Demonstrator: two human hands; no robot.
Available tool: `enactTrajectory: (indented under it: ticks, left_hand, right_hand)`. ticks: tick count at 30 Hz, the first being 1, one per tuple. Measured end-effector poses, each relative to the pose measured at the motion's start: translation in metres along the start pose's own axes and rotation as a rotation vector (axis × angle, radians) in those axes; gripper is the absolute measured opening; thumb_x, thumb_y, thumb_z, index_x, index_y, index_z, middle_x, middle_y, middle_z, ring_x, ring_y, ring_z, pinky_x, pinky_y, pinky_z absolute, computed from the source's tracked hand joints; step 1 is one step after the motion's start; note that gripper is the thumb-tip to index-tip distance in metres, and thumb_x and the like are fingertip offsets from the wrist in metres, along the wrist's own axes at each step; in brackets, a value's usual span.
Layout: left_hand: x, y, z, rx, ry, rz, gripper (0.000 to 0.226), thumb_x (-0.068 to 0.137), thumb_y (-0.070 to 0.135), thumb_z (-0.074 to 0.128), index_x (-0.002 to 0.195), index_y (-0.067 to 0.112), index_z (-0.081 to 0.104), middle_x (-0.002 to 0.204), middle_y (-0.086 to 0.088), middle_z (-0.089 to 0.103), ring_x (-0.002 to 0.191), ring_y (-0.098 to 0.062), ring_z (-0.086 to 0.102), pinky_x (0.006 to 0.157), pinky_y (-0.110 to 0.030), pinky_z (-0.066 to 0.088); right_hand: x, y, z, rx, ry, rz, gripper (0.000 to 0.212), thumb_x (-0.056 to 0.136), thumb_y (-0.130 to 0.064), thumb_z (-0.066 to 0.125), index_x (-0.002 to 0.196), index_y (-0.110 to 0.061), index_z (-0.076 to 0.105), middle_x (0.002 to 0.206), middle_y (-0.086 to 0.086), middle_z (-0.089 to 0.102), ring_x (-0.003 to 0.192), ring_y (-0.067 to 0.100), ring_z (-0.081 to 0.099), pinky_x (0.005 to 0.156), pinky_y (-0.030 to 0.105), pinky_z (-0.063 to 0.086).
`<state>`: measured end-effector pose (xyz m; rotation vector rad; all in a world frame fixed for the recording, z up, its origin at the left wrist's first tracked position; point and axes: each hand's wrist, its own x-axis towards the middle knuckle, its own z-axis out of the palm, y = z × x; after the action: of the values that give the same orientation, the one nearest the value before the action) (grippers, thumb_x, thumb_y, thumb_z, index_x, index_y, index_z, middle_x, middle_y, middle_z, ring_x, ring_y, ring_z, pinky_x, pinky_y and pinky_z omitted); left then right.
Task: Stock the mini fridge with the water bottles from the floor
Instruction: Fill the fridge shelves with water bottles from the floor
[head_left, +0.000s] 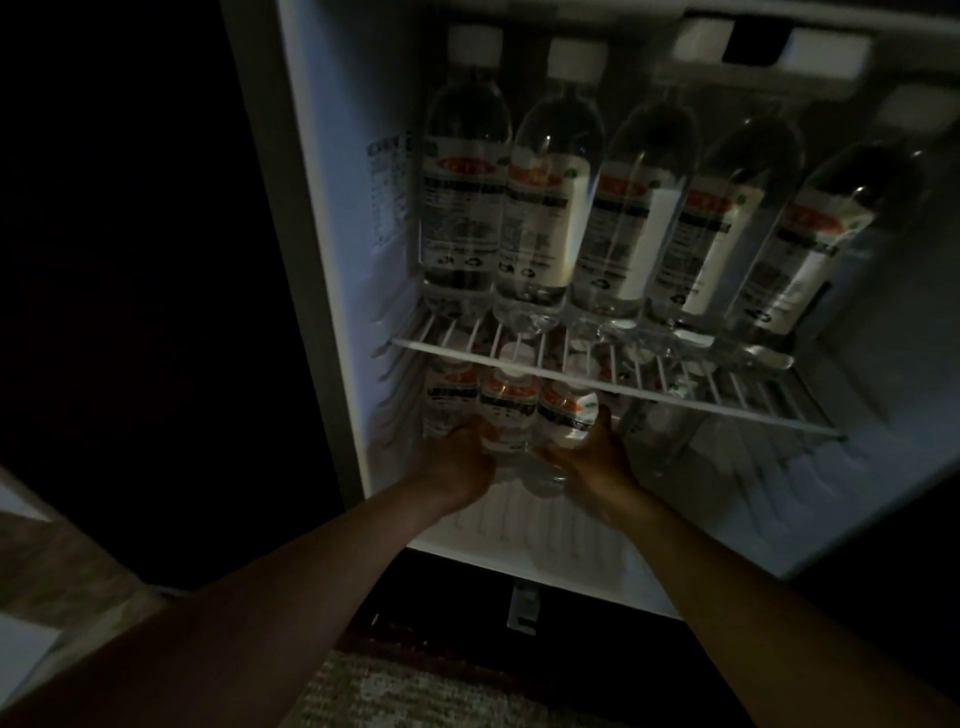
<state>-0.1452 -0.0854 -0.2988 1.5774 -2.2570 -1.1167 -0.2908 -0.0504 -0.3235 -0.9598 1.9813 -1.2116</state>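
Both hands are deep in the lower compartment of the mini fridge (322, 208). The left hand (465, 452) has its fingers curled round the base of one water bottle (506, 410). The right hand (597, 457) is clamped on a second bottle (566, 410) just beside it, thumb up the outer side. The two bottles stand upright and touch each other between the hands, with the wire shelf (623, 382) close above the fingers.

Left of the left fingers stands a third bottle (449, 395), pressed in close. The risk here, I'd say, is the squeeze: lift either bottle and its cap may catch the shelf, or shove sideways and the neighbour could topple. Right of the right fingers something pale leans (657, 423), maybe a bottle but too dim to tell, and a nudge might roll it. The top row of bottles (623, 218) sits overhead near the shelf's front edge, and a knock from below could rock them
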Motion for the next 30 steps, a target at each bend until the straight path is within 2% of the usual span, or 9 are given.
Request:
enactTrajectory:
  ticks: [4, 9, 11, 13, 16, 19, 23, 26, 30]
  left_hand:
    - [-0.016, 0.005, -0.002, -0.017, -0.034, 0.015, 0.045, 0.093, 0.011, 0.043, 0.138, 0.014, 0.038, 0.142, -0.014, 0.045, 0.127, -0.034, 0.046, 0.102, -0.035, 0.039]
    - [-0.060, -0.008, -0.016, -0.217, -0.034, -0.087, 0.054, 0.092, 0.004, 0.043, 0.143, 0.017, 0.032, 0.144, -0.007, 0.041, 0.117, -0.026, 0.051, 0.090, -0.032, 0.048]
    - [-0.084, -0.018, -0.023, -0.267, -0.014, -0.164, 0.050, 0.091, 0.006, 0.043, 0.139, 0.017, 0.038, 0.140, -0.006, 0.043, 0.119, -0.026, 0.050, 0.097, -0.036, 0.047]
    - [-0.119, -0.022, -0.031, -0.243, 0.031, -0.218, 0.041, 0.091, 0.012, 0.045, 0.132, 0.014, 0.046, 0.129, -0.009, 0.051, 0.111, -0.029, 0.056, 0.096, -0.041, 0.051]
    - [-0.170, -0.019, -0.054, -0.193, 0.098, -0.213, 0.033, 0.093, 0.014, 0.046, 0.125, 0.010, 0.050, 0.115, -0.008, 0.056, 0.099, -0.026, 0.059, 0.094, -0.040, 0.052]
    - [-0.223, -0.013, -0.093, -0.226, 0.197, -0.152, 0.028, 0.092, 0.011, 0.047, 0.119, 0.010, 0.053, 0.101, -0.006, 0.055, 0.094, -0.021, 0.055, 0.093, -0.039, 0.050]
    - [-0.304, -0.018, -0.142, -0.313, 0.328, -0.080, 0.014, 0.092, 0.012, 0.047, 0.101, 0.016, 0.057, 0.098, -0.006, 0.059, 0.092, -0.021, 0.059, 0.080, -0.037, 0.052]
    - [-0.370, -0.032, -0.164, -0.392, 0.454, -0.079, 0.014, 0.095, 0.009, 0.045, 0.098, 0.009, 0.059, 0.075, -0.002, 0.055, 0.070, -0.015, 0.055, 0.056, -0.022, 0.043]
    - [-0.450, -0.067, -0.179, -0.488, 0.627, -0.159, 0.016, 0.092, 0.007, 0.048, 0.091, 0.007, 0.064, 0.073, -0.010, 0.063, 0.072, -0.025, 0.061, 0.066, -0.036, 0.050]
  right_hand:
    - [-0.001, 0.007, 0.007, -0.044, -0.002, 0.074, 0.082, 0.065, -0.032, 0.079, 0.133, -0.007, 0.039, 0.130, 0.017, 0.055, 0.118, 0.036, 0.054, 0.099, 0.047, 0.047]
    - [-0.048, 0.007, 0.004, -0.251, -0.054, 0.167, 0.070, 0.085, -0.019, 0.064, 0.142, -0.004, 0.027, 0.136, 0.016, 0.049, 0.120, 0.033, 0.052, 0.086, 0.032, 0.044]
    - [-0.070, 0.000, 0.003, -0.263, -0.106, 0.144, 0.040, 0.086, -0.016, 0.057, 0.124, -0.007, 0.051, 0.122, 0.016, 0.060, 0.097, 0.029, 0.061, 0.072, 0.033, 0.043]
    - [-0.102, -0.021, 0.001, -0.280, -0.173, 0.091, 0.014, 0.084, -0.011, 0.053, 0.089, -0.004, 0.064, 0.096, 0.014, 0.067, 0.073, 0.021, 0.059, 0.068, 0.034, 0.046]
    - [-0.152, -0.063, -0.005, -0.211, -0.193, -0.035, 0.015, 0.085, -0.009, 0.051, 0.073, -0.015, 0.059, 0.082, 0.009, 0.065, 0.078, 0.022, 0.060, 0.076, 0.034, 0.051]
    - [-0.206, -0.113, -0.011, -0.138, -0.227, -0.180, 0.022, 0.089, -0.010, 0.051, 0.070, -0.021, 0.054, 0.079, 0.010, 0.065, 0.088, 0.033, 0.064, 0.088, 0.050, 0.050]
    - [-0.286, -0.177, -0.018, 0.015, -0.366, -0.268, 0.016, 0.093, -0.004, 0.046, 0.097, 0.001, 0.060, 0.075, 0.007, 0.058, 0.073, 0.021, 0.058, 0.084, 0.037, 0.049]
    - [-0.347, -0.211, -0.002, 0.084, -0.354, -0.325, 0.015, 0.093, -0.007, 0.047, 0.085, -0.004, 0.060, 0.073, 0.004, 0.058, 0.067, 0.014, 0.057, 0.068, 0.025, 0.049]
    - [-0.424, -0.231, 0.043, 0.149, -0.454, -0.284, 0.017, 0.090, -0.011, 0.049, 0.078, -0.014, 0.060, 0.080, 0.007, 0.064, 0.069, 0.015, 0.062, 0.065, 0.022, 0.050]
